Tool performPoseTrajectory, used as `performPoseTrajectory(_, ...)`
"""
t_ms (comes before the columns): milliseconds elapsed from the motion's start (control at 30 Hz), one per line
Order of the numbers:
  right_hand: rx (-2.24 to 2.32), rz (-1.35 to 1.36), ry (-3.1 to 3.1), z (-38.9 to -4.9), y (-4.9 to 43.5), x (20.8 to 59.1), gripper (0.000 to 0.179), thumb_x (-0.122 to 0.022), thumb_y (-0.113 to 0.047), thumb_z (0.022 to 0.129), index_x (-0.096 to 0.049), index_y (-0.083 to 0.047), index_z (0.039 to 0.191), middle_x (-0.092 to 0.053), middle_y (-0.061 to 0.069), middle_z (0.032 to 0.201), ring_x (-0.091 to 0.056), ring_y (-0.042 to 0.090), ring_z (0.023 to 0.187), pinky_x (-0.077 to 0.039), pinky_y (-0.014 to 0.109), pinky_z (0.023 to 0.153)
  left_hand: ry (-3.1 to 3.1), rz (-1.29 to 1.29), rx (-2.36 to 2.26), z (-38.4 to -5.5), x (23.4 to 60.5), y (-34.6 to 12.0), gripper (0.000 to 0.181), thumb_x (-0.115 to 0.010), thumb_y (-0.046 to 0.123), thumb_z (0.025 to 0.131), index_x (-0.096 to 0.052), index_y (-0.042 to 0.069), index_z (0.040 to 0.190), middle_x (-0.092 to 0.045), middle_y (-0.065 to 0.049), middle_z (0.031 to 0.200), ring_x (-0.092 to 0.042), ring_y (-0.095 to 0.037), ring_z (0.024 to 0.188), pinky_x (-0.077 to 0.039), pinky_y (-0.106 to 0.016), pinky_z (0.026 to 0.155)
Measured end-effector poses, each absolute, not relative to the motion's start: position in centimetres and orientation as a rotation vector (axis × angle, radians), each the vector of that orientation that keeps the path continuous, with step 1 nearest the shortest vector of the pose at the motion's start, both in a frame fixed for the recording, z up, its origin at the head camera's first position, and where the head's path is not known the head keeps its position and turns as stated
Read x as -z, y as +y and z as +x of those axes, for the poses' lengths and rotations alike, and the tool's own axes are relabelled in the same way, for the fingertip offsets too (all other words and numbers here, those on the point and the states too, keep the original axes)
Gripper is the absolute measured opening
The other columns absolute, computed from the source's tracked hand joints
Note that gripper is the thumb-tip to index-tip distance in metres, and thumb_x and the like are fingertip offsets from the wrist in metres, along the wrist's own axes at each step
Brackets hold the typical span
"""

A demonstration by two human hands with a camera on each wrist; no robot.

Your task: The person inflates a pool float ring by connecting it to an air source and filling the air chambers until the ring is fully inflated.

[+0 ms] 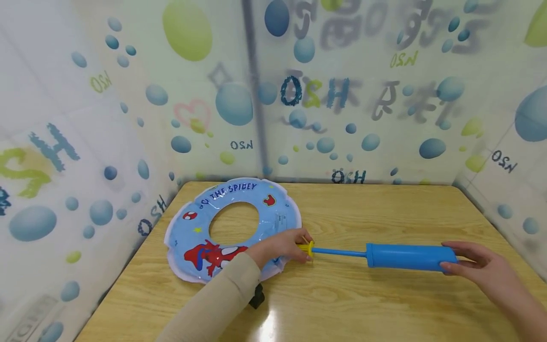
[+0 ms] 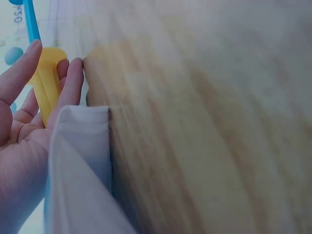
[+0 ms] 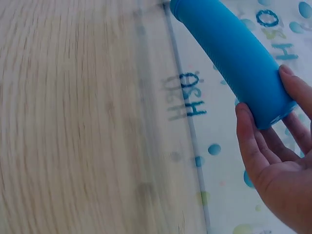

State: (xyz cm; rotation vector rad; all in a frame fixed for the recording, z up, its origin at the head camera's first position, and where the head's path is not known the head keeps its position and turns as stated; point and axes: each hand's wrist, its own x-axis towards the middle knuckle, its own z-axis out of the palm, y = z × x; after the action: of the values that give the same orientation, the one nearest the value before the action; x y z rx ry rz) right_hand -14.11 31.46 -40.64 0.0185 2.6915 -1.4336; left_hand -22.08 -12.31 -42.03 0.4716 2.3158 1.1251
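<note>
A blue hand pump (image 1: 408, 257) lies level across the front of the table, its thin blue rod (image 1: 339, 252) drawn out of the barrel. At the rod's left end is a yellow flanged end piece (image 2: 48, 87). My left hand (image 1: 284, 244) holds that piece between thumb and fingers. With thumb and fingers around the barrel's right end, my right hand (image 1: 474, 263) grips the pump. A light blue swim ring (image 1: 179, 237) with a red cartoon figure and "THE SPIDEY" lettering lies flat at the left, partly covered by my left forearm. Its valve cannot be made out.
The wooden table (image 1: 384, 209) meets walls on its left, back and right sides. Bubble-patterned sheeting (image 1: 325, 133) with "H2O" lettering covers them. A small black object (image 1: 258, 297) shows beneath my left sleeve (image 1: 222, 297).
</note>
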Motion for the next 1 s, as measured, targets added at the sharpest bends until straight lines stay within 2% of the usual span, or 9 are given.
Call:
performPoseTrajectory(133, 1.524, -0.027, 2.581, -14.5, 29.9, 40.6, 0.060, -0.072, -0.030, 0.090, -0.049, 0.002, 0.135, -0.057, -0.004, 0.116, -0.068, 0.012, 0.090, -0.054, 0.032, 0.075, 2.314, 0.465, -1.114, -22.3, 42.2, -12.3, 0.035, -0.080, 0.018, 0.082, -0.059, 0.019, 0.110, -0.058, -0.009, 0.123, -0.052, -0.022, 0.108, -0.042, -0.037, 0.095)
performPoseTrajectory(200, 1.569, -0.034, 2.534, -14.7, 29.0, 40.6, 0.058, -0.073, -0.027, 0.089, -0.051, 0.003, 0.134, -0.059, -0.008, 0.112, -0.069, 0.014, 0.090, -0.055, 0.033, 0.076, 2.309, 0.464, -1.113, -22.3, 42.2, -12.3, 0.035, -0.080, 0.018, 0.082, -0.059, 0.019, 0.109, -0.058, -0.009, 0.122, -0.052, -0.021, 0.107, -0.042, -0.036, 0.094)
performPoseTrajectory(267, 1.590, -0.040, 2.517, -14.9, 27.9, 40.6, 0.059, -0.074, -0.027, 0.088, -0.051, 0.004, 0.133, -0.060, -0.006, 0.113, -0.069, 0.015, 0.091, -0.055, 0.034, 0.078, 2.297, 0.460, -1.125, -22.3, 42.2, -12.3, 0.034, -0.080, 0.016, 0.082, -0.059, 0.018, 0.109, -0.058, -0.009, 0.121, -0.053, -0.020, 0.104, -0.043, -0.035, 0.093)
performPoseTrajectory(367, 1.607, -0.036, 2.509, -15.1, 26.4, 40.6, 0.063, -0.076, -0.028, 0.087, -0.050, 0.005, 0.134, -0.061, 0.005, 0.119, -0.069, 0.016, 0.091, -0.055, 0.035, 0.079, 2.275, 0.450, -1.153, -22.3, 42.2, -12.3, 0.034, -0.079, 0.014, 0.083, -0.058, 0.017, 0.109, -0.058, -0.009, 0.119, -0.055, -0.019, 0.099, -0.044, -0.035, 0.091)
performPoseTrajectory(533, 1.646, -0.044, 2.476, -15.3, 24.2, 41.0, 0.064, -0.077, -0.027, 0.085, -0.051, 0.006, 0.133, -0.055, 0.021, 0.129, -0.068, 0.017, 0.092, -0.055, 0.039, 0.080, 2.229, 0.437, -1.198, -22.3, 42.3, -12.2, 0.033, -0.078, 0.011, 0.084, -0.058, 0.014, 0.109, -0.058, -0.010, 0.116, -0.062, -0.017, 0.086, -0.045, -0.034, 0.089)
performPoseTrajectory(767, 1.716, -0.063, 2.447, -15.9, 21.3, 41.6, 0.062, -0.081, -0.025, 0.082, -0.054, 0.005, 0.129, -0.051, 0.025, 0.132, -0.068, 0.021, 0.092, -0.056, 0.040, 0.079, 2.172, 0.425, -1.251, -22.2, 42.3, -12.3, 0.032, -0.076, 0.004, 0.085, -0.056, 0.009, 0.110, -0.057, -0.013, 0.115, -0.067, -0.020, 0.080, -0.049, -0.033, 0.086)
performPoseTrajectory(1000, 1.616, -0.035, 2.491, -15.9, 19.5, 41.5, 0.061, -0.082, -0.029, 0.079, -0.057, -0.001, 0.127, -0.053, 0.021, 0.131, -0.065, 0.024, 0.094, -0.055, 0.039, 0.079, 2.127, 0.421, -1.302, -22.2, 42.4, -12.1, 0.035, -0.074, -0.001, 0.084, -0.055, 0.005, 0.112, -0.057, -0.016, 0.117, -0.068, -0.022, 0.082, -0.054, -0.032, 0.080)
